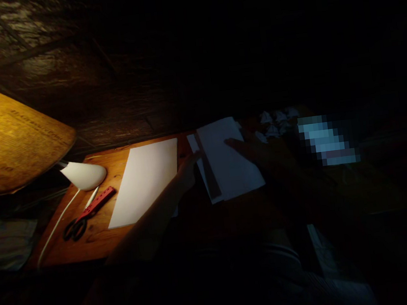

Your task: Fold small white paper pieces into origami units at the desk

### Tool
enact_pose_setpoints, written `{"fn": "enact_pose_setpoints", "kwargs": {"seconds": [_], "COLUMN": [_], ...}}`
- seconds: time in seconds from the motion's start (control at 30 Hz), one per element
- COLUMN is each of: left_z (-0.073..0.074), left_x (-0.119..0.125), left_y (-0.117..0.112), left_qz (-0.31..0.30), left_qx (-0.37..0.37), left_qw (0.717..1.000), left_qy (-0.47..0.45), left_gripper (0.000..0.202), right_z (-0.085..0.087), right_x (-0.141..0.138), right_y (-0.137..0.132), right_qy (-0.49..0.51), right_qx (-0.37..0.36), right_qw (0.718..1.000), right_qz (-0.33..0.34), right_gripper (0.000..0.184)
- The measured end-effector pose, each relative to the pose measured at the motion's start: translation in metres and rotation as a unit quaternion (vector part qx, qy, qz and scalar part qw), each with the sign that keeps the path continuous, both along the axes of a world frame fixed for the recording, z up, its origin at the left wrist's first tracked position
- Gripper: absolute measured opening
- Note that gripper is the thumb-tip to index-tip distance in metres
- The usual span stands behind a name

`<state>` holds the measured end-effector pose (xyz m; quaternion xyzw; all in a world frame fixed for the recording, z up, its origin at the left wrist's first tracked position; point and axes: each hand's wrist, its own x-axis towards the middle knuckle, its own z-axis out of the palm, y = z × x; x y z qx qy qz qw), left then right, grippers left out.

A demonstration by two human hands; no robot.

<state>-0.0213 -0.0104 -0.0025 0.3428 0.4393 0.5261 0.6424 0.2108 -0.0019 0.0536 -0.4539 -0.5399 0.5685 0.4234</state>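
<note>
At the brown wooden bench (116,165), the left hand (187,173) and right hand (248,152) touch white rectangular paper (232,171), their grip unreadable in darkness.

From here I see a narrow strip of table (183,148) between white sheet (147,179) and papers (229,166), the left hand (188,171) blocking it.

Lit lamp (12,134) and black-handled scissors (80,222) on wooden table (101,241).
</note>
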Motion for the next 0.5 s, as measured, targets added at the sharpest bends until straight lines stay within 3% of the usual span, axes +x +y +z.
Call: {"fn": "enact_pose_setpoints", "kwargs": {"seconds": [0.1,0.27,0.4,0.5], "left_z": [0.002,-0.001,-0.003,-0.001], "left_x": [0.002,0.003,0.003,0.002], "left_y": [0.0,0.001,0.001,0.0], "left_qz": [-0.009,-0.02,-0.03,-0.028], "left_qx": [0.004,0.029,0.048,0.042], "left_qw": [1.0,0.999,0.997,0.997], "left_qy": [-0.008,0.039,0.056,0.058], "left_gripper": [0.057,0.048,0.054,0.054], "right_z": [0.001,0.0,-0.006,-0.011], "right_x": [0.0,-0.004,-0.009,-0.008], "right_y": [-0.001,0.003,0.006,0.006], "right_qy": [-0.014,-0.049,-0.068,-0.05], "right_qx": [0.004,0.03,0.058,0.069], "right_qw": [1.0,0.998,0.996,0.996], "right_qz": [0.01,0.009,0.006,0.023], "right_gripper": [0.053,0.054,0.053,0.062]}}
